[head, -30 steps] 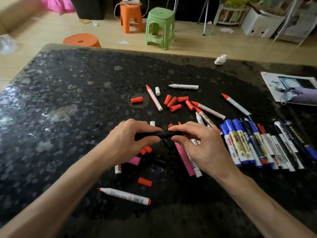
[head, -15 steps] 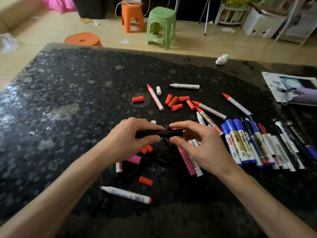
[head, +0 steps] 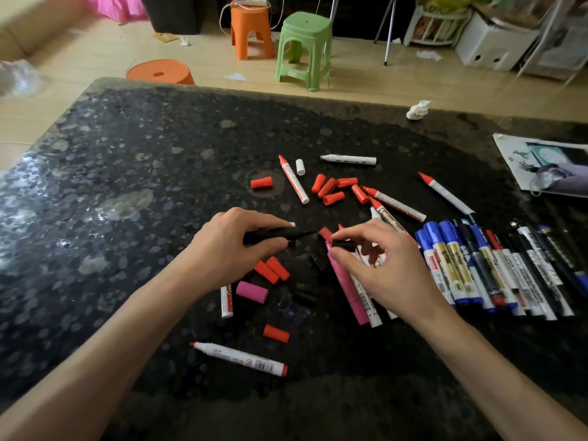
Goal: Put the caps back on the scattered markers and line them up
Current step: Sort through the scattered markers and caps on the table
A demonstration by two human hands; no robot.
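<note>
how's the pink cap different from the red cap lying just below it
The pink plastic cap is thicker and longer than the red plastic cap. The pink cap lies beside a white marker; the red cap lies alone, nearer the person. Both are loose, on their sides on the black speckled table.

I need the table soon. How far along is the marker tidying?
Done: a row of capped markers lies at the right. In hand: the left hand holds a black marker, the right hand pinches a black cap, not yet joined. Left: several uncapped red-tipped markers, loose red caps, a pink cap.
</note>
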